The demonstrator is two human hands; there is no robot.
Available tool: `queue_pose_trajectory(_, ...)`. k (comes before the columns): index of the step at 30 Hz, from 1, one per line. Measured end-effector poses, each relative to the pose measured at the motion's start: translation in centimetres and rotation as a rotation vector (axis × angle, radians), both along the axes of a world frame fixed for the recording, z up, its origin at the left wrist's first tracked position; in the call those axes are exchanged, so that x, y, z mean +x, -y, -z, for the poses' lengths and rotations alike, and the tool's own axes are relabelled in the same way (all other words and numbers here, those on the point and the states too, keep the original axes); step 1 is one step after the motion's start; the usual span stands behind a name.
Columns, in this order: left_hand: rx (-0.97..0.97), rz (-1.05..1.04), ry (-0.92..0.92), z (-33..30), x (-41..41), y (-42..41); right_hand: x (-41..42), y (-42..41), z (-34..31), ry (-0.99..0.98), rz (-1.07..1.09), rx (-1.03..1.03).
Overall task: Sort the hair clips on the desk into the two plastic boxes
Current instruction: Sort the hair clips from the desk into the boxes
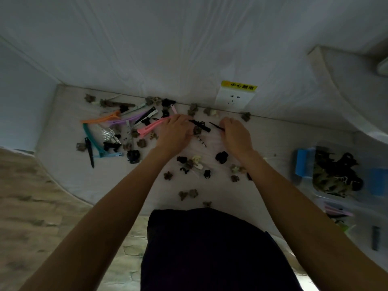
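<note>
Both bare arms reach forward over the pale desk (273,139) toward the white wall, where a white wall socket with a yellow warning sticker (235,99) sits just above the desk edge. The left hand (174,133) lies palm down with its fingers curled over the tip of a long pink plastic duckbill hair clip (151,128), which stretches away to the left; whether the fingers truly pinch it I cannot tell. The right hand (236,135) is curled into a loose fist, its fingers pressed on a thin black pointed hair clip (216,126) that sticks out to the left of the knuckles. Between the two hands lie a black bar clip (199,125) and a small brown claw clip (197,130). To the left spreads a heap of long clips: an orange duckbill clip (100,119), a purple duckbill clip (126,120), a teal curved clip (92,139) and a black pointed clip (89,151). Small brown and black claw clips are scattered over the desk near the forearms. At the far right stands a clear plastic box with blue latches (302,162), filled with small dark and olive claw clips, and just nearer the person a second clear plastic box (336,213) holds a few long pink and purple clips
</note>
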State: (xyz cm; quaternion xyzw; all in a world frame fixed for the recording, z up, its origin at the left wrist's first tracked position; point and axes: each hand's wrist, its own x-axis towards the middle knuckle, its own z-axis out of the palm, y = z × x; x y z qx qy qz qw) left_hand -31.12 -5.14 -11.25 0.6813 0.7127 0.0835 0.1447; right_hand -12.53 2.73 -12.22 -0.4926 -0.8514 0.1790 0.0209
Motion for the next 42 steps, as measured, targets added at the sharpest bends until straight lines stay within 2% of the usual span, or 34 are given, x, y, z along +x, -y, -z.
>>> queue_pose_trajectory(3,-0.069,0.046,0.051,0.1,0.1,-1.1,1.1,0.1,-0.5,0.008,0.027,-0.016)
queue_pose_trajectory(8,-0.063,-0.063,0.145,0.3,0.4,-1.2,-0.2,0.1,-1.9,-0.099,0.017,-0.068)
queue_pose_trajectory(12,-0.051,-0.032,0.056,-0.1,0.4,-0.9,-3.1,-0.2,-1.9,-0.074,-0.159,-0.180)
queue_pose_trajectory(16,0.001,0.042,-0.017,0.0,0.0,0.3,-4.9,-1.3,-0.9,-0.009,-0.147,-0.246)
queue_pose_trajectory(21,-0.072,0.039,-0.045,-0.6,0.0,0.8,-5.5,-2.2,-0.9,-0.023,-0.145,-0.230)
queue_pose_trajectory(25,-0.130,0.052,0.052,-0.7,0.7,0.3,-6.0,-2.2,-1.4,-0.003,-0.191,-0.250)
queue_pose_trajectory(28,-0.199,0.037,0.047,-0.6,0.9,0.1,-6.0,-2.5,-1.6,0.038,-0.192,-0.286)
queue_pose_trajectory(33,-0.253,0.054,0.043,-0.9,0.8,0.1,-3.1,-2.0,-1.5,0.028,-0.099,-0.296)
queue_pose_trajectory(38,-0.279,0.038,0.070,-1.1,0.5,0.5,-1.1,-1.0,-1.2,0.103,-0.048,-0.135)
queue_pose_trajectory(42,-0.236,0.005,0.180,-0.7,0.1,1.2,-0.7,0.2,-1.5,0.179,-0.118,-0.144)
